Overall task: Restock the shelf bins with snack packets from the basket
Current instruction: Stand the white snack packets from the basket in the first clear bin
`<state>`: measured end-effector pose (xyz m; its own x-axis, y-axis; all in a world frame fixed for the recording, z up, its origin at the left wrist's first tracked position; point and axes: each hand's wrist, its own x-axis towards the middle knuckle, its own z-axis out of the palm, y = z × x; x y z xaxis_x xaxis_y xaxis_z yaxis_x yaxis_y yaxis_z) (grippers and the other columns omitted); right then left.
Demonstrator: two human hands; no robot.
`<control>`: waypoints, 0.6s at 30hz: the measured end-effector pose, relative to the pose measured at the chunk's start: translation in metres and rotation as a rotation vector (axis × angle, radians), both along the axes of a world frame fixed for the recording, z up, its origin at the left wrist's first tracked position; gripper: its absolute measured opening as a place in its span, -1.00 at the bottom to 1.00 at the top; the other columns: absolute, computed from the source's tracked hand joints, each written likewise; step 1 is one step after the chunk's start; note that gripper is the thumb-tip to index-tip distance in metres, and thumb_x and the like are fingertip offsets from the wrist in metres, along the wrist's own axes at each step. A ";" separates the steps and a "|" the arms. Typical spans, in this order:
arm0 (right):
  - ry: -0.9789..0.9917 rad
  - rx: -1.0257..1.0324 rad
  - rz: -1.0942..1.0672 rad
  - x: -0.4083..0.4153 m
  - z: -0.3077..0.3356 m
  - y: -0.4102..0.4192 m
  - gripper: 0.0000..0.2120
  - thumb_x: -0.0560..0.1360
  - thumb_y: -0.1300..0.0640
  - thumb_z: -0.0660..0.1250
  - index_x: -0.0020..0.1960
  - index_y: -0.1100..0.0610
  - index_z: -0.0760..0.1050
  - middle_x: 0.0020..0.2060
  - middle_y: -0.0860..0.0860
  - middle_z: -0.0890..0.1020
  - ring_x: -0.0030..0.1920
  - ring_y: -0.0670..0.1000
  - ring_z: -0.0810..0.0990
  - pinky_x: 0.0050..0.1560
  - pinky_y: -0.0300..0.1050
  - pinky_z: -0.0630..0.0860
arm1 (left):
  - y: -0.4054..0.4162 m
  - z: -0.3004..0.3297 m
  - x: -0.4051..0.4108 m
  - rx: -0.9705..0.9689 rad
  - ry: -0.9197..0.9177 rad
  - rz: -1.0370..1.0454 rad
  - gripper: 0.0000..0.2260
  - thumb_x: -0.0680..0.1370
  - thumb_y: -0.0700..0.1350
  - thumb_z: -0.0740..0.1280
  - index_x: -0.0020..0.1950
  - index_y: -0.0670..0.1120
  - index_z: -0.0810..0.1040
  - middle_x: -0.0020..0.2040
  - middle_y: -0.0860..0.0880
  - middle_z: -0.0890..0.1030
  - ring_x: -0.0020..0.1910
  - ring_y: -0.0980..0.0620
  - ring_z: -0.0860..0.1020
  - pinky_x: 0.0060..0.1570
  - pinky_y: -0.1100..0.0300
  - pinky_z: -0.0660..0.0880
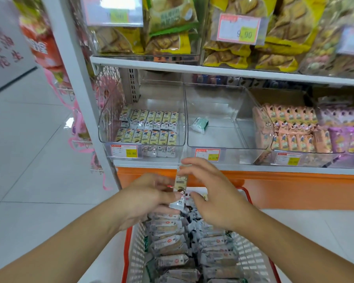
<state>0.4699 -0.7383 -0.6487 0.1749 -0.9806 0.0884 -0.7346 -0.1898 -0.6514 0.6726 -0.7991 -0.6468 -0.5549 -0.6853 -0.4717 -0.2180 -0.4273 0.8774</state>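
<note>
Both hands meet above the basket point(134, 252), a white mesh one with a red rim, heaped with small snack packets point(172, 240). The left hand point(149, 199) grips the lower end of one upright packet point(181, 183), while the right hand point(211, 193) pinches its top between fingers and thumb. Behind, on the shelf, the left clear bin point(141, 127) holds neat rows of matching packets. The middle bin point(227, 119) holds a single green packet point(200, 125).

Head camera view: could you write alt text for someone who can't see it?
Two hands, left hand and right hand, hold a snack packet upright above a packet-filled basket, facing clear shelf bins; the middle bin holds one green packet.
</note>
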 end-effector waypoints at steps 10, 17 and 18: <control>-0.150 0.140 -0.113 0.013 0.011 -0.014 -0.16 0.46 -0.10 0.58 0.56 -0.42 0.18 0.51 -0.45 0.21 0.44 -0.29 0.37 0.47 -0.08 0.43 | -0.012 0.026 -0.002 -0.075 -0.011 0.146 -0.71 0.51 -0.27 0.53 0.19 -0.11 0.61 0.04 -0.12 0.70 -0.03 0.01 0.73 0.00 -0.02 0.70; -0.398 0.198 -0.162 0.025 0.007 -0.032 -0.20 0.40 0.12 0.66 0.39 -0.44 0.35 0.34 -0.22 0.53 0.24 -0.24 0.59 0.28 -0.14 0.57 | -0.024 0.032 0.005 -0.149 -0.088 0.105 -0.68 0.51 -0.19 0.55 0.22 -0.10 0.58 0.04 -0.11 0.73 0.03 -0.13 0.72 0.11 -0.15 0.65; -0.408 0.200 -0.173 0.026 0.007 -0.035 -0.20 0.38 0.14 0.67 0.38 -0.44 0.37 0.32 -0.20 0.56 0.24 -0.21 0.61 0.30 -0.11 0.57 | -0.026 0.031 0.006 -0.147 -0.092 0.113 -0.65 0.50 -0.18 0.56 0.24 -0.09 0.57 0.07 -0.12 0.72 0.02 -0.12 0.73 0.09 -0.13 0.66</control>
<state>0.4963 -0.7733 -0.6417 -0.0023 -0.9970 -0.0772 -0.4213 0.0710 -0.9041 0.6786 -0.8256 -0.6155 -0.4299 -0.8060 -0.4069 -0.2579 -0.3223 0.9108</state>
